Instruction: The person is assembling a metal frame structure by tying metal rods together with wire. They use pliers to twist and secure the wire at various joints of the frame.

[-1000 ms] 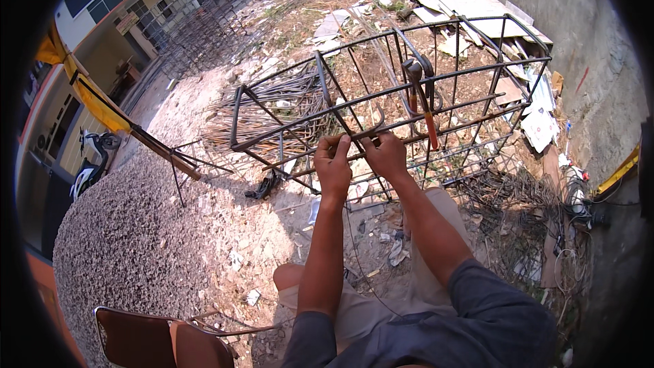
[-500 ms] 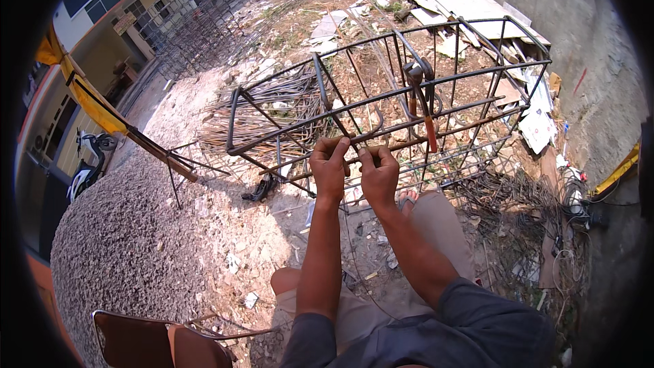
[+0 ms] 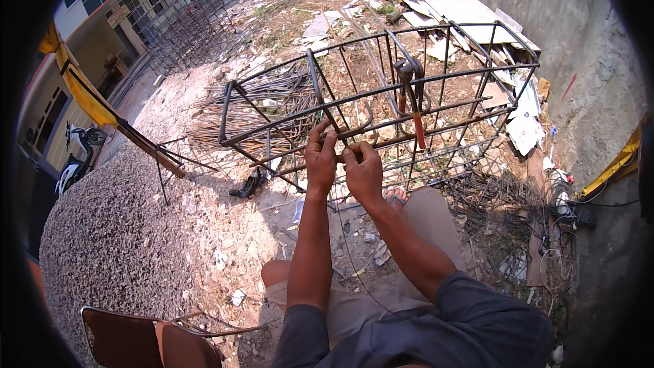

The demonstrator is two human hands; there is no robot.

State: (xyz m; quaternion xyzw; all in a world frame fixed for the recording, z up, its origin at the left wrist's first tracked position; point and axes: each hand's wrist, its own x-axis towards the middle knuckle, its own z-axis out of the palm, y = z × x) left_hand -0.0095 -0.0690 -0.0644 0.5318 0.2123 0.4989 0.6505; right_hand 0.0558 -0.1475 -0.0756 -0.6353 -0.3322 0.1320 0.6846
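Both hands are up at the cage (image 3: pixel 368 95), the dark frame of steel bars stretching from ten o'clock round to two, and they're working close together at its near side! The left hand (image 3: pixel 320 160) is half curled, fingers reaching up by an upright bar, thumb near the forefinger; whether it grips the bar or only touches it, you can't tell. Just beside it at three o'clock, the right hand (image 3: pixel 364 169) is bent nearly closed, thumb drawn to the forefinger, and whatever sits in that pinch is hidden. A thin wire (image 3: pixel 343 232) drops from between the two toward five o'clock, down to the lap, though which hand has it can't be made out. From the hands, a hammer (image 3: pixel 418 128) with an orange handle hangs on the cage at two o'clock, a sandalled foot (image 3: pixel 396 197) shows at four, and a dark tangle (image 3: pixel 490 197) lies between three and four. Rods (image 3: pixel 259 109) lie heaped at ten, a motorbike (image 3: pixel 76 153) is parked at nine, gravel (image 3: pixel 122 238) is banked past eight, and a brown chair (image 3: pixel 122 341) sits just short of eight.
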